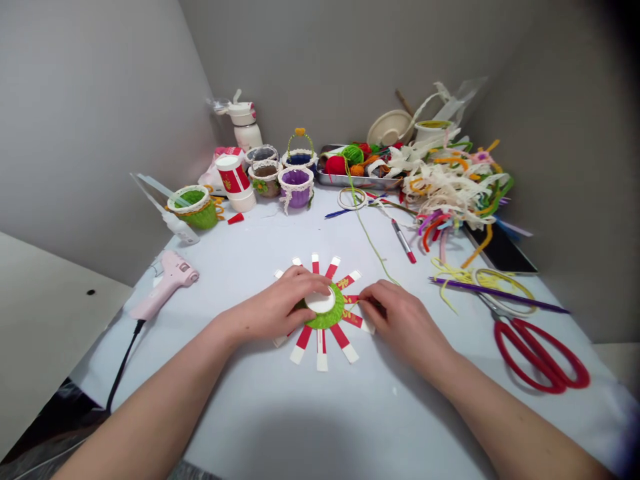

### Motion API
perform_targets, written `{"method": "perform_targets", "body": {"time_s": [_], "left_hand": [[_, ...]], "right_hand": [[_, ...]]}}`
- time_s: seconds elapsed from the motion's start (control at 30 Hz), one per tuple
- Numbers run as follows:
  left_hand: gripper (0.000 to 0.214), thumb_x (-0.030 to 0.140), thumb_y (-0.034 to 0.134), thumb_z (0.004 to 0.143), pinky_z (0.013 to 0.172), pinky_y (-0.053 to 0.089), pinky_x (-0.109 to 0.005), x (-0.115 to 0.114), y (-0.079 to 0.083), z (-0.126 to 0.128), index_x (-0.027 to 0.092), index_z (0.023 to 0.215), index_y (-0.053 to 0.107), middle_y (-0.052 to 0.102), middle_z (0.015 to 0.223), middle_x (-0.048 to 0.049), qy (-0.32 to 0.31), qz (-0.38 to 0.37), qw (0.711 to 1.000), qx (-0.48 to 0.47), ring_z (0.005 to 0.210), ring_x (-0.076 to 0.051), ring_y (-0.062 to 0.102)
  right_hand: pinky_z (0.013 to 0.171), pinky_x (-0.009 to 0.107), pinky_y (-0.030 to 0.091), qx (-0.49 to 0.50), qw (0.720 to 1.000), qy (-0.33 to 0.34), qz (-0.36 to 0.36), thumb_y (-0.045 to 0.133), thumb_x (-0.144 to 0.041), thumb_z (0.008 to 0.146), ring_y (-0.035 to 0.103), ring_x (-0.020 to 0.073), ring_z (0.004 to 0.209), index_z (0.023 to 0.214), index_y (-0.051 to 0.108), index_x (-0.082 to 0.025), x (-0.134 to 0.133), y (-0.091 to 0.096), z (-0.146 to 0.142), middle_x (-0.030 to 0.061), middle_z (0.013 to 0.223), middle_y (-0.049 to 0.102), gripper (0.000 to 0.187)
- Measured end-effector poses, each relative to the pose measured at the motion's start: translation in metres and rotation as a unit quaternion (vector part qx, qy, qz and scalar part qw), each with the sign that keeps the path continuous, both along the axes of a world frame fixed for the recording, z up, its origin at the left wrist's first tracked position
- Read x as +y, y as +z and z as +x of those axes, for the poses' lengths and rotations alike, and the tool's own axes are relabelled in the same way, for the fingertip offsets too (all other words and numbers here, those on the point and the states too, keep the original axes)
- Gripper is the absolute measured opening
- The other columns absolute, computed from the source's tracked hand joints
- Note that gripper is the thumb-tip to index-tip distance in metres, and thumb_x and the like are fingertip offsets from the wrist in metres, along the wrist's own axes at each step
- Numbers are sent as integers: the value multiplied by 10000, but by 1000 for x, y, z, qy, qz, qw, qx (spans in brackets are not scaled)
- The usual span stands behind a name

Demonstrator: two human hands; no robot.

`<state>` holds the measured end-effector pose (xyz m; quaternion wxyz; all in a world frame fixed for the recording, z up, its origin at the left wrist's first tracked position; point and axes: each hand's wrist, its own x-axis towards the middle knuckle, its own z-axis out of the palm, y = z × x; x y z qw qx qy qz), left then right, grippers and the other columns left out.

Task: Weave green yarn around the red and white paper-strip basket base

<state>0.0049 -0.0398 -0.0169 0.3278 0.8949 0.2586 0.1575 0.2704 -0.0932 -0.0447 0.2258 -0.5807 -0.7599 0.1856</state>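
Note:
A paper cup cut into red and white strips [323,347] lies fanned out flat on the white table [310,413], its round base at the centre. Green yarn [332,316] is woven in a ring around the base. My left hand [285,308] rests flat on the base and the left strips, fingers spread, pressing it down. My right hand [395,319] is closed in a pinch at the ring's right edge, on the green yarn strand that runs off toward the back of the table.
Red scissors [543,353] and a purple stick [500,293] lie to the right. A pink glue gun [167,283] sits at the left. Several yarn-wrapped cups [296,185], a red marker [404,241], a yarn tray [350,167] and a heap of pipe cleaners [455,190] fill the back.

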Motion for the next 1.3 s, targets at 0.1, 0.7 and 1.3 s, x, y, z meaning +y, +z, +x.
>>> {"method": "perform_targets", "body": {"time_s": [0.1, 0.7, 1.3], "left_hand": [[338, 257, 726, 950, 1120, 448, -528, -3, -4, 6, 228, 1263, 601, 667, 1384, -95, 29, 13, 999, -5, 1258, -308, 562], [456, 64, 664, 918, 1166, 405, -552, 8, 1, -8, 300, 1309, 647, 673, 1411, -48, 65, -29, 997, 34, 1372, -302, 496], [407, 88, 640, 926, 1136, 450, -527, 12, 0, -13, 266, 1292, 627, 675, 1407, -61, 45, -27, 998, 20, 1349, -287, 523]], "right_hand": [[743, 333, 465, 1, 1000, -2, 0, 536, -163, 991, 623, 208, 828, 889, 661, -204, 0, 0, 0, 39, 873, 659, 166], [788, 330, 527, 18, 991, 121, 60, 494, -57, 1007, 650, 202, 919, 1055, 694, -187, -14, 21, 12, 70, 1005, 674, 243], [721, 324, 504, -110, 982, 150, 20, 500, -10, 954, 643, 207, 834, 897, 707, -195, -21, 19, 15, 72, 927, 661, 283]]}}
